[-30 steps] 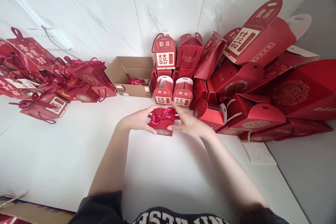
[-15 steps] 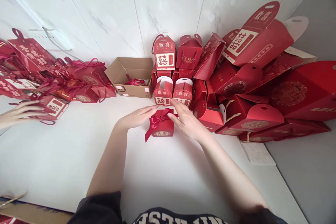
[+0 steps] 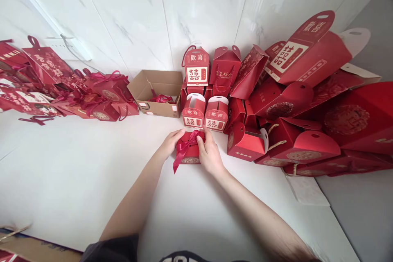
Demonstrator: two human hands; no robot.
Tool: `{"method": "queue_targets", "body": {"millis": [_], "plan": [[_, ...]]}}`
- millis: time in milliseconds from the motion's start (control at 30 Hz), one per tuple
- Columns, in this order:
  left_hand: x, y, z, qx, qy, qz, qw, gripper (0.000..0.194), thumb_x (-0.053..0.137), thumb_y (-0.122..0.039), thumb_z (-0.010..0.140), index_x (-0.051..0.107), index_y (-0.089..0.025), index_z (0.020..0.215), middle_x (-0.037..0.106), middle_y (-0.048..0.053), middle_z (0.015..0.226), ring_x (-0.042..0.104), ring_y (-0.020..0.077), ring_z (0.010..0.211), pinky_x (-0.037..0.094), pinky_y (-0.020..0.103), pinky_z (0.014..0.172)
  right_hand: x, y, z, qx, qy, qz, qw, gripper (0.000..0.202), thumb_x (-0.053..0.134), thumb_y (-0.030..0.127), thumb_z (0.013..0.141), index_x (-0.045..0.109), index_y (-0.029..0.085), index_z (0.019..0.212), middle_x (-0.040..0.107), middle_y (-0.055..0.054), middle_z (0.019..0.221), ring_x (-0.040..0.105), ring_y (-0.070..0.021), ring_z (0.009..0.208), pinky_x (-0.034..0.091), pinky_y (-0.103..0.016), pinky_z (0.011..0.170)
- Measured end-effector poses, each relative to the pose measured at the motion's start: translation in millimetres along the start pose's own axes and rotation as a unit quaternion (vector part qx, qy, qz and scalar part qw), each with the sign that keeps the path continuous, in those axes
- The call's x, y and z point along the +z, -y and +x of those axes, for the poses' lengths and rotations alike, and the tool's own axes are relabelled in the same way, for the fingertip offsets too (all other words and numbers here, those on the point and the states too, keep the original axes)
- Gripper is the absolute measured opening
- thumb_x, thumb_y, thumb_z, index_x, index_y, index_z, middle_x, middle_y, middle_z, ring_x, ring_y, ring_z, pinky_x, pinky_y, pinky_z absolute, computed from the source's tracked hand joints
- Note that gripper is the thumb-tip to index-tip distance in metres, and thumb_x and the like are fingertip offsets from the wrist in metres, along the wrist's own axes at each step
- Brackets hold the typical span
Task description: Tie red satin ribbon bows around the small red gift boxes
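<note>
left hand (image 3: 170, 144) cupped, fingers bent | right hand (image 3: 209, 153) cupped, thumb inward

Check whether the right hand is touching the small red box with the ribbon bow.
Touching. The head view shows the right hand pressed against the small red box's right side, fingers on its bow.

centre of frame: small red ribbon-tied gift box (image 3: 189, 152) on white tabletop (image 3: 76, 180), left hand (image 3: 170, 144) and right hand (image 3: 209, 153) at its sides
just above: two red handled boxes (image 3: 204, 112)
upper left of those: open brown cardboard carton (image 3: 156, 92)
right: heap of large red paper gift bags (image 3: 307, 106)
far left: pile of red ribboned boxes (image 3: 61, 90)
</note>
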State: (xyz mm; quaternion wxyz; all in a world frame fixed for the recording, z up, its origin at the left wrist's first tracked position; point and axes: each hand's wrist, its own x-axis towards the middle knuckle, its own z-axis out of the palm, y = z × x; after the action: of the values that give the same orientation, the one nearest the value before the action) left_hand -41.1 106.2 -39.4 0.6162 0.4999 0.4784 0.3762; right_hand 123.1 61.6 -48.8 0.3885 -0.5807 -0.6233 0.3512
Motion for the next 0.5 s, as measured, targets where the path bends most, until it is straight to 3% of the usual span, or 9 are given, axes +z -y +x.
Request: {"method": "queue_targets", "body": {"millis": [200, 300, 400, 500], "plan": [[9.8, 9, 1, -0.005, -0.008, -0.086, 0.996, 0.06, 0.06, -0.061, 0.081, 0.068, -0.011, 0.112, 0.075, 0.014, 0.105, 0.068, 0.032, 0.101, 0.05, 0.041, 0.093, 0, -1, 4, 0.012, -0.007, 0.031, 0.999, 0.059, 0.027, 0.049, 0.1, 0.025, 0.02, 0.151, 0.04, -0.01, 0.153, 0.035, -0.0219, 0.143, 0.029, -0.044, 0.116], [9.2, 19, -1, -0.028, -0.006, -0.101, 0.994, 0.072, 0.048, -0.071, 0.083, 0.064, -0.011, 0.118, 0.071, 0.016, 0.116, 0.064, 0.0336, 0.112, 0.048, 0.044, 0.098, 3, -7, -5, 0.024, -0.017, 0.094, 0.995, 0.063, 0.022, 0.054, 0.1, 0.024, 0.018, 0.151, 0.034, -0.01, 0.156, 0.031, -0.0188, 0.145, 0.026, -0.039, 0.119], [-6.6, 30, -12, 0.002, -0.028, -0.074, 0.997, 0.078, 0.035, -0.076, 0.085, 0.051, -0.019, 0.135, 0.059, 0.013, 0.137, 0.053, 0.0317, 0.128, 0.043, 0.045, 0.106, 9, -21, -25, 0.059, -0.035, 0.148, 0.987, 0.066, 0.013, 0.056, 0.1, 0.016, 0.018, 0.154, 0.02, -0.009, 0.162, 0.018, -0.0168, 0.15, 0.023, -0.039, 0.121], [-31.8, 39, -29, 0.061, 0.047, -0.016, 0.997, 0.08, 0.049, -0.066, 0.085, 0.027, -0.027, 0.151, 0.038, 0.01, 0.155, 0.037, 0.029, 0.142, 0.031, 0.043, 0.115, 12, -37, -44, 0.083, -0.029, 0.192, 0.977, 0.066, 0.012, 0.057, 0.099, 0.01, 0.02, 0.155, 0.017, -0.01, 0.163, 0.018, -0.0184, 0.15, 0.03, -0.041, 0.118]]}}
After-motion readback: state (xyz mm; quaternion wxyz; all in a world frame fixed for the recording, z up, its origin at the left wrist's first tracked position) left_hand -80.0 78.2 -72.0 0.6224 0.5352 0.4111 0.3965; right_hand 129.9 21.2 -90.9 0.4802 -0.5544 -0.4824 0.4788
